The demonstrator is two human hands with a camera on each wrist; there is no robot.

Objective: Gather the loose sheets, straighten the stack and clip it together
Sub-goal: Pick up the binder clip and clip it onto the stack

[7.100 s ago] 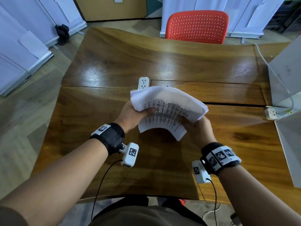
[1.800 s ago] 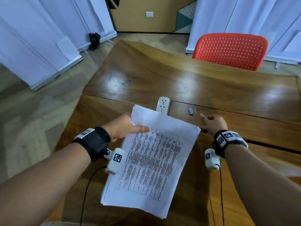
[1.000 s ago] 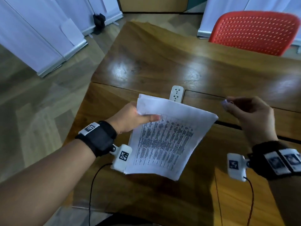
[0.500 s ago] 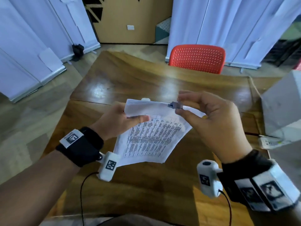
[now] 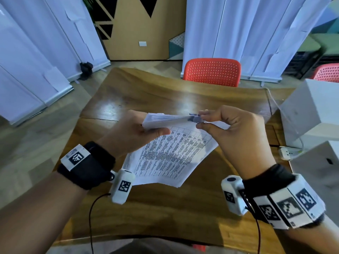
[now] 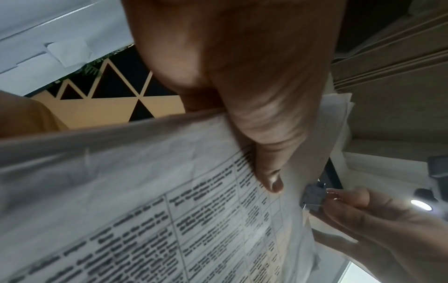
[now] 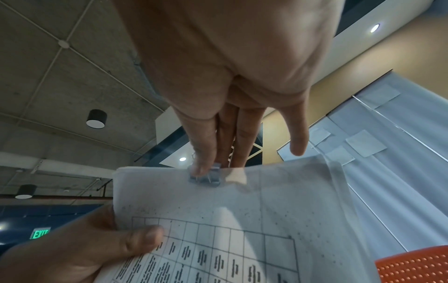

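Both hands are up over the wooden surface (image 5: pixel 165 213) at the centre of the head view, and the stack of sheets (image 5: pixel 170 156) is hanging in the air between them, printed table facing up. The left hand (image 5: pixel 128 132) is gripping the stack at its upper left corner, its grip clamped on the paper: the thumb is pressing on top of the printed face and the fingers are going under, out of sight. In the left wrist view that thumb (image 6: pixel 264 153) is lying across the top row of the table grid.

The right hand (image 5: pixel 236 136) is working at the top edge of the stack, right of centre in the head view. Its grip is pinched together on a small grey binder clip (image 5: pixel 195 118), thumb below and forefinger above. In the right wrist view the clip (image 7: pixel 205 177) is sitting right on the top edge of the sheets, and the other fingers are stretching out behind the paper. Whether the clip's mouth is biting over the whole stack I cannot tell; the picture is too blurred there.

Further off, a red chair (image 5: pixel 211 72) is standing at the far side of the surface, upper centre, and a white box (image 5: pixel 311 110) is filling the right edge with a white power strip (image 5: pixel 289 153) just below it.
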